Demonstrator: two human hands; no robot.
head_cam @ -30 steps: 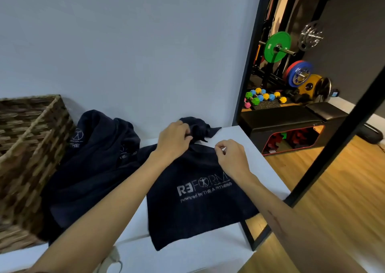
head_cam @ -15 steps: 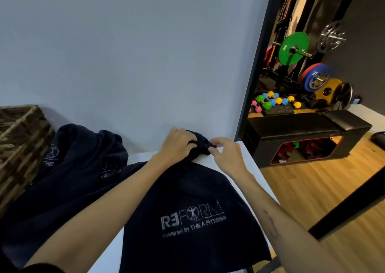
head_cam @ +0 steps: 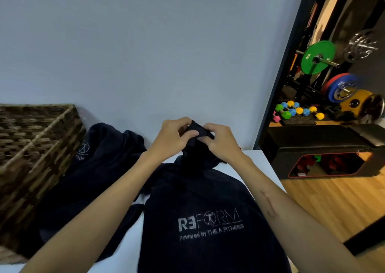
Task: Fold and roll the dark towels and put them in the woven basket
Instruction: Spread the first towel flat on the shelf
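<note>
One woven basket [head_cam: 35, 147] stood far to the left of the grip, on the white table [head_cam: 258, 166], its open top tilted toward the wall. Between the basket and the grip lay a heap of dark towels [head_cam: 100, 168]; one pale logo showed on it, but how many towels made up the heap could not be told. The heap rested against the basket's side and reached under the left forearm.

The left hand [head_cam: 173, 141] held its thumb and curled fingers clamped on the top corner of one more dark towel [head_cam: 204, 220]. The right hand [head_cam: 224, 142] pinched the same bunched corner from the other side, so the two hands met, nearly touching, with a small peak of cloth sticking up between them. Both grips were grasping that towel, raised above the table's far edge near the wall. Below the grip the towel hung down and spread toward the person, its lower part lying on the table, with one printed logo facing up that read "REFORM" over a smaller line.

Well to the right of the grip, past a dark door frame [head_cam: 281, 64], sat one black bench [head_cam: 325, 145] on a wooden floor. Behind it were several small coloured dumbbells [head_cam: 295, 111], one green weight plate [head_cam: 317, 57] on a bar, and blue, red and yellow plates lower down.
</note>
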